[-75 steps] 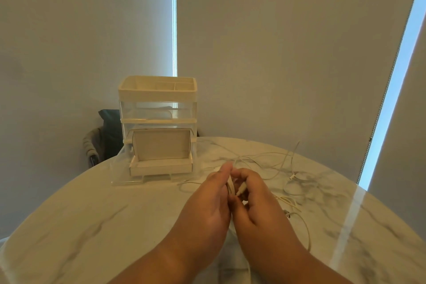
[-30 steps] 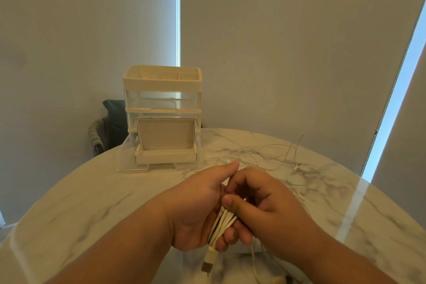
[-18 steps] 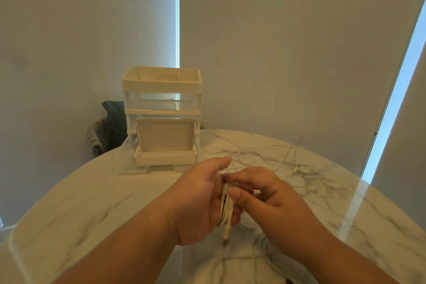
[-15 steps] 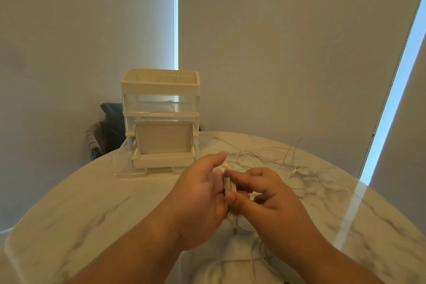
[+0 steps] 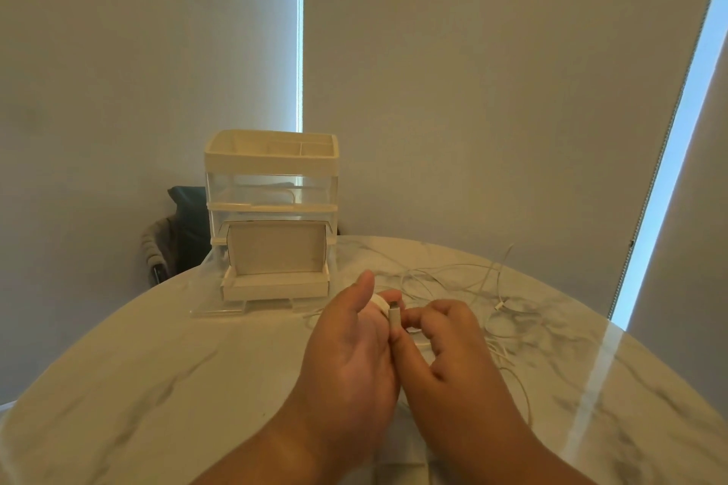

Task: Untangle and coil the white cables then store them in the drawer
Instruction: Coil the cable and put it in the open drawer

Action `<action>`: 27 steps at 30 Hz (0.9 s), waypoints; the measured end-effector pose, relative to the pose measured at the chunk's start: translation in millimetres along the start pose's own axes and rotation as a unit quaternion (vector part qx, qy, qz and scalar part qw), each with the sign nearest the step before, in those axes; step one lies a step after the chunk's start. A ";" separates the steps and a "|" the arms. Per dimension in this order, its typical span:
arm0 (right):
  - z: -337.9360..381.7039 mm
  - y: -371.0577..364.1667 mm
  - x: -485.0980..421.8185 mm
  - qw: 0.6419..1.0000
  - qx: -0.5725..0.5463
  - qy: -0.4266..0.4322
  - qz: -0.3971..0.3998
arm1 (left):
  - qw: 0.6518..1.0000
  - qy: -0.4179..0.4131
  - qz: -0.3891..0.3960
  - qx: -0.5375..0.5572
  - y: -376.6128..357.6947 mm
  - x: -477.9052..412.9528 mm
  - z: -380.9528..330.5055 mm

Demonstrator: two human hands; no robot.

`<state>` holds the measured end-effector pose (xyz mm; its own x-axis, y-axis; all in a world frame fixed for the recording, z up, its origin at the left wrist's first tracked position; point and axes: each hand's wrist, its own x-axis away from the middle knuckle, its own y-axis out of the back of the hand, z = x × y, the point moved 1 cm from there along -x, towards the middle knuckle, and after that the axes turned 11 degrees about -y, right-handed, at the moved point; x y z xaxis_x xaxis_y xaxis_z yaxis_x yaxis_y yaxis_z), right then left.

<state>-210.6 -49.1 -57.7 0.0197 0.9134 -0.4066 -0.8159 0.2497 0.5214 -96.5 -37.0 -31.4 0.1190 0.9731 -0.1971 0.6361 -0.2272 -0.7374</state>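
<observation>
White coiled cable (image 5: 379, 302) sits gripped in the left hand (image 5: 350, 350), and the right hand (image 5: 453, 350) pinches its plug (image 5: 394, 317) with curled fingertips. By my judgement, 1 coil is nearly finished. Beyond, loose cables (image 5: 453, 272) lie tangled on the marble table (image 5: 157, 366), and the open drawer (image 5: 275, 285) waits.

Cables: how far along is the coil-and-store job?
Done: the organizer's bottom drawer is pulled out. In hand: the left hand grips one bundled cable and the right hand pinches its plug end, so this coil looks nearly finished. Left: a tangle of loose cables lies uncoiled on the table; the held bundle is not yet in the drawer.
</observation>
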 end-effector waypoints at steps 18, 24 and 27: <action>0.6 -7.1 -3.7 0.998 0.027 0.021 0.046 | 0.990 0.050 0.056 -0.119 -0.7 0.0 -16.7; -5.8 -3.2 -10.9 0.989 0.128 0.054 0.051 | 0.996 0.063 -0.029 -0.052 -2.6 -0.6 -3.2; -12.4 -4.7 -14.4 0.991 0.120 0.022 0.054 | 0.991 0.090 -0.010 -0.102 -6.4 4.2 -2.9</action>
<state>-214.2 -67.4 -63.6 -0.0895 0.9251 -0.3691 -0.6508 0.2263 0.7248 -97.9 -31.4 -25.7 0.2273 0.9725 -0.0508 0.7781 -0.2128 -0.5911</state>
